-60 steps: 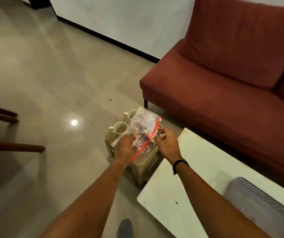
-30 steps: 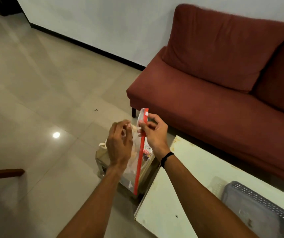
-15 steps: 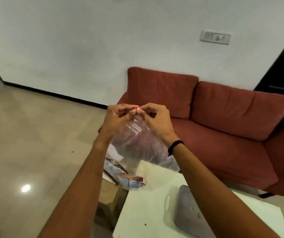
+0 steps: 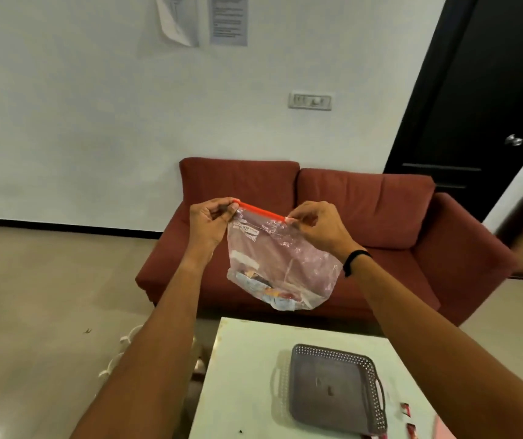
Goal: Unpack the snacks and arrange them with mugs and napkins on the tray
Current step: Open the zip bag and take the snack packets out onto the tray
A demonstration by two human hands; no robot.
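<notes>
I hold a clear zip bag (image 4: 280,264) with a red seal strip up in front of me, above the white table. My left hand (image 4: 211,221) pinches the left end of the strip and my right hand (image 4: 315,224) pinches the right end. Several small snack packets (image 4: 269,288) lie in the bag's bottom. A grey perforated tray (image 4: 336,386) with handles rests on the white table (image 4: 241,375), with nothing in it. White mug rims (image 4: 121,353) peek out beside my left forearm, low at the table's left.
A red sofa (image 4: 380,217) stands against the wall behind the table. A dark door (image 4: 475,106) is at the right. Small red packets (image 4: 407,410) lie at the table's right edge. Tiled floor (image 4: 32,312) spreads to the left.
Both hands lifted the bag from the low stool up to chest height. They have spread apart along the red strip, stretching it level. The view tilted up toward the sofa and wall.
</notes>
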